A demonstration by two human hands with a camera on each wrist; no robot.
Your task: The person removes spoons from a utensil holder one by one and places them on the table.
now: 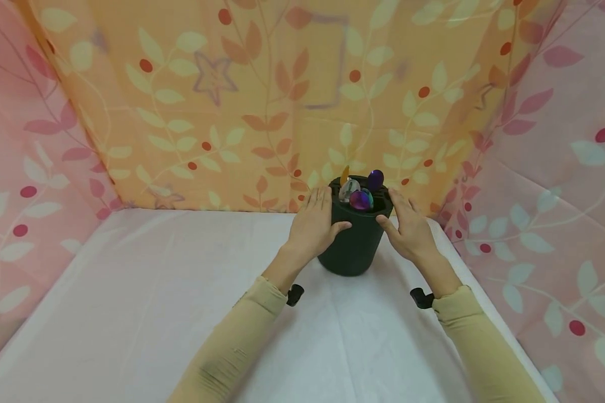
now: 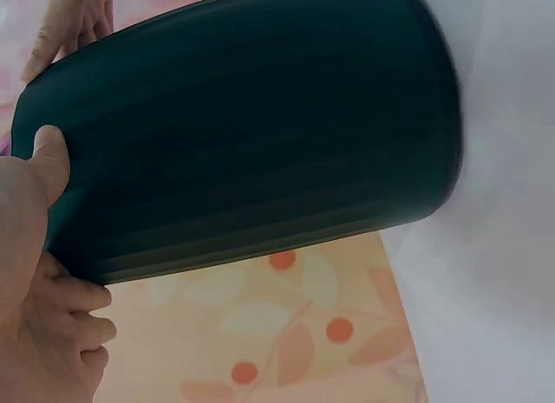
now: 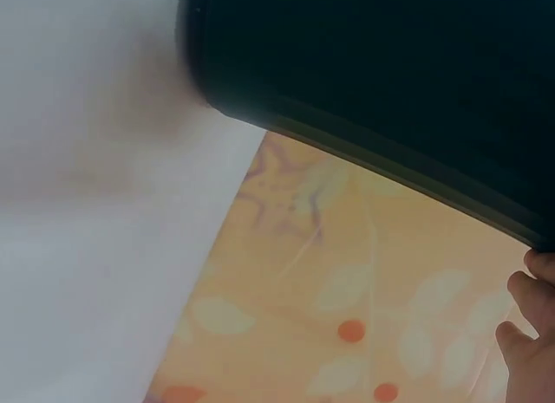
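Observation:
A dark green, round utensil holder [image 1: 353, 243] stands at the back of the white table, right of the middle. Rounded heads of shiny spoons rise from its top: a gold one [image 1: 344, 176], a clear silvery one [image 1: 349, 189], a dark purple one [image 1: 376, 179] and a purple-blue one [image 1: 361, 200]. My left hand [image 1: 312, 224] holds the holder's upper left side, thumb [image 2: 52, 165] on the front wall. On the opposite side my right hand [image 1: 408, 229] grips near the rim, its thumb toward the front. In the right wrist view only some fingers [image 3: 533, 303] show by the wall.
White cloth [image 1: 131, 291] covers the table. Yellow patterned fabric [image 1: 232, 140] hangs close behind the holder, with pink patterned fabric at the left [image 1: 25, 168] and right [image 1: 559, 196]. Small black wrist cameras sit at the left cuff [image 1: 295, 295] and right cuff [image 1: 422, 298].

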